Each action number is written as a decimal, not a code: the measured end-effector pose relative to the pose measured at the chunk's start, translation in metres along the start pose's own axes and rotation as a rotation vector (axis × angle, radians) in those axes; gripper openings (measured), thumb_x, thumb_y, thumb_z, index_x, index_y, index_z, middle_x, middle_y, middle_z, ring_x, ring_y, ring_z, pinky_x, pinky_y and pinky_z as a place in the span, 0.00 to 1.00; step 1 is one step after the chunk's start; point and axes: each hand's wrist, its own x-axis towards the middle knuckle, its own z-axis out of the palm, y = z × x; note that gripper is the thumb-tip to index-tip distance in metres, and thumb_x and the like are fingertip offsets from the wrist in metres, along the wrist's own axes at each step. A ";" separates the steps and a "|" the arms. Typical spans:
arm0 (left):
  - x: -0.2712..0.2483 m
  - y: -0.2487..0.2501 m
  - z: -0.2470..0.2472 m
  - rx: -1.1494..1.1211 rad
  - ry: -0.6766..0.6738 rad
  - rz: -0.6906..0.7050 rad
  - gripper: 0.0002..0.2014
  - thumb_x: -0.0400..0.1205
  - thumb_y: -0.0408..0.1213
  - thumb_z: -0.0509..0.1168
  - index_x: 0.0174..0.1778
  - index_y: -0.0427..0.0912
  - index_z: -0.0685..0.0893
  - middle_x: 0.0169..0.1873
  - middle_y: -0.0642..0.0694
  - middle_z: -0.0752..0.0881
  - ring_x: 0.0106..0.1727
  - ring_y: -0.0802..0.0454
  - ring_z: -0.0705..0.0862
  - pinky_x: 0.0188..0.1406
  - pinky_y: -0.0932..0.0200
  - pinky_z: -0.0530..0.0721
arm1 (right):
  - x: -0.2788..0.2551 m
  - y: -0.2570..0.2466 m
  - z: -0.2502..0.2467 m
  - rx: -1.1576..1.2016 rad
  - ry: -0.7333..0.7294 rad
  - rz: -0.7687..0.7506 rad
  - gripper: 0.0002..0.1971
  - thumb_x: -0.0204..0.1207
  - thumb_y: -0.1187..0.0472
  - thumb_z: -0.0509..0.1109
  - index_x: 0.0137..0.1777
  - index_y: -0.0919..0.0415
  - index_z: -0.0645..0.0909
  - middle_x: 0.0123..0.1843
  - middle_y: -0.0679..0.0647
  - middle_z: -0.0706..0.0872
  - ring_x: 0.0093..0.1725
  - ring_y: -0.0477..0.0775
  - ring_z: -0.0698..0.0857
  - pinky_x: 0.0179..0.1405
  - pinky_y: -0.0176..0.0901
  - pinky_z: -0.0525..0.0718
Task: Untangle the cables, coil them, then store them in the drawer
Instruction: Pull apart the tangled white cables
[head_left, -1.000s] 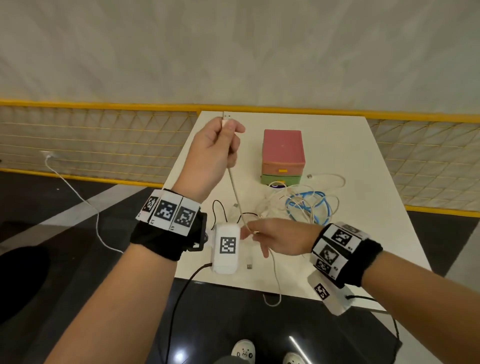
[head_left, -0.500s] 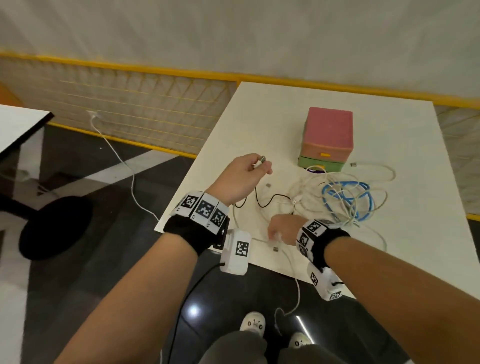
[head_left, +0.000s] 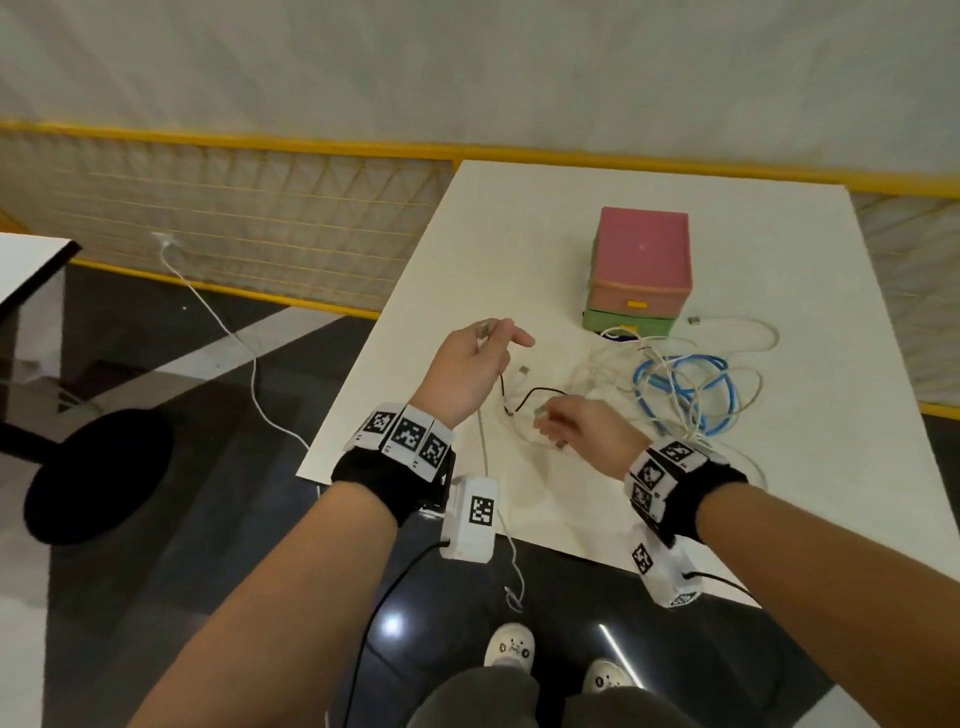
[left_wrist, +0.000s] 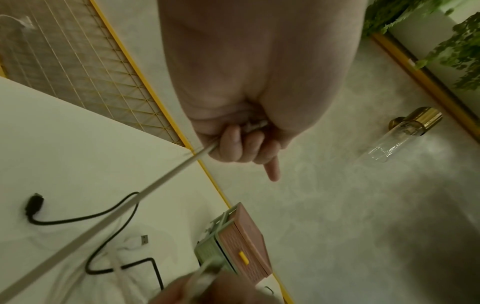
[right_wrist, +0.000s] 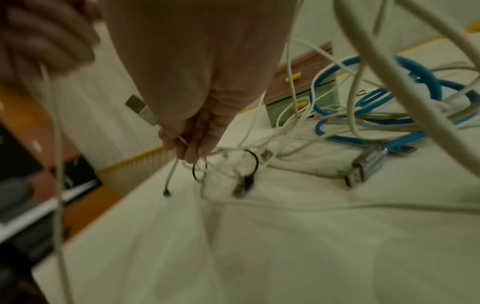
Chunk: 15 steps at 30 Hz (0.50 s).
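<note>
On the white table (head_left: 519, 249) lies a tangle of white cables (head_left: 613, 364) and a blue cable (head_left: 685, 389), in front of a pink-over-green drawer box (head_left: 641, 265). My left hand (head_left: 491, 332) pinches the plug of one white cable (head_left: 483, 452), which runs down past my wrist and hangs off the table's near edge. In the left wrist view its fingers (left_wrist: 231, 142) curl round that cable (left_wrist: 168, 179). My right hand (head_left: 545, 421) pinches another white cable near its USB plug (right_wrist: 140, 109). A thin black cable (head_left: 535, 392) lies between the hands.
A yellow mesh fence (head_left: 234, 208) runs behind the table, with a white charger lead (head_left: 223, 327) trailing over the dark floor. A second table (head_left: 31, 270) and a round black base (head_left: 98, 473) stand at the left. The table's near edge is close to my wrists.
My left hand has come down from high over the table to just above it, still pinching the plug. My right hand has risen off the table with a white cable.
</note>
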 end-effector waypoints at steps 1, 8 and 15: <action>0.002 0.002 0.002 0.001 -0.001 0.012 0.17 0.89 0.45 0.54 0.53 0.42 0.88 0.28 0.51 0.74 0.23 0.58 0.67 0.22 0.68 0.66 | -0.001 -0.007 -0.009 0.103 0.050 0.005 0.07 0.81 0.66 0.62 0.48 0.64 0.83 0.40 0.51 0.84 0.37 0.48 0.83 0.40 0.34 0.81; 0.014 0.033 0.037 -0.008 -0.141 0.136 0.16 0.88 0.45 0.55 0.64 0.46 0.84 0.43 0.48 0.84 0.28 0.65 0.79 0.43 0.68 0.79 | -0.017 -0.058 -0.062 0.651 0.164 0.001 0.13 0.84 0.63 0.59 0.40 0.59 0.81 0.40 0.56 0.83 0.26 0.50 0.88 0.30 0.40 0.89; 0.024 0.060 0.053 -0.074 -0.094 0.330 0.13 0.89 0.37 0.55 0.44 0.40 0.82 0.31 0.56 0.84 0.24 0.61 0.77 0.35 0.66 0.77 | -0.023 -0.056 -0.083 0.706 0.194 -0.032 0.12 0.85 0.63 0.56 0.44 0.61 0.78 0.35 0.53 0.79 0.26 0.49 0.88 0.31 0.39 0.89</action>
